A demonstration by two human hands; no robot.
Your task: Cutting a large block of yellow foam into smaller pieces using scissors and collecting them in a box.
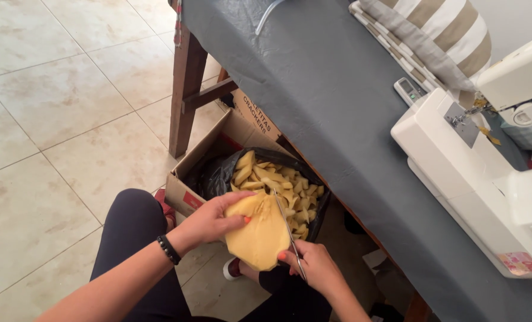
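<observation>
Below the head camera, a person sits beside a desk [337, 101] draped in grey cloth, which runs from twelve o'clock down to five o'clock. Pale floor tiles [57, 107] fill the nine o'clock side. At three o'clock a white sewing machine [475, 173] stands on the desk, with a striped cushion [439, 36] behind it at one o'clock and a small remote control [408, 90] just beside the machine.

Under the desk edge, near the centre, an open cardboard box [218, 155] sits on the floor, lined with a black bag [218, 176]. A heap of cut yellow foam pieces [284, 188] already fills much of the bag, so a good share of the cutting looks done.

Just below that, at six o'clock, the left hand [212, 220] is clamped on a yellow foam slab [257, 232], thumb pressing its top face. The right hand [314, 265] is closed around the handles of scissors [288, 229], whose blades lie along the slab's right edge, pointing toward twelve o'clock. Most of this slab is still whole, so it remains to be cut. A dark bracelet [169, 249] circles the left wrist.
</observation>
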